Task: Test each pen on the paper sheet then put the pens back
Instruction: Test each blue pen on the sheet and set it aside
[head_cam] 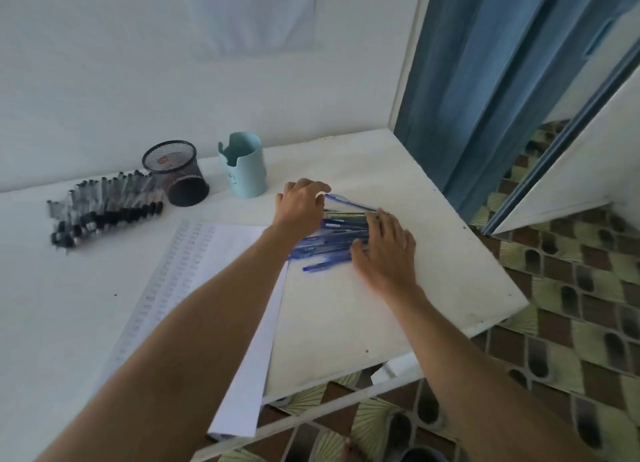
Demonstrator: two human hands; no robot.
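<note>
Several blue pens (334, 234) lie in a loose pile on the white table (346, 309), right of centre. My left hand (300, 207) rests on the pile's left end, fingers spread over the pen tips. My right hand (384, 250) lies flat against the pile's right end, fingers straight and touching the pens. The paper sheet (221, 253), printed with rows of small marks, sits under my left forearm. A light blue pen cup (244, 165) stands empty just behind the pile.
A black mesh pen holder (176, 172) stands left of the blue cup. Several black-capped pens (104, 205) lie in a row at far left. The table's right edge drops to a tiled floor (571, 288); a blue curtain (485, 80) hangs behind.
</note>
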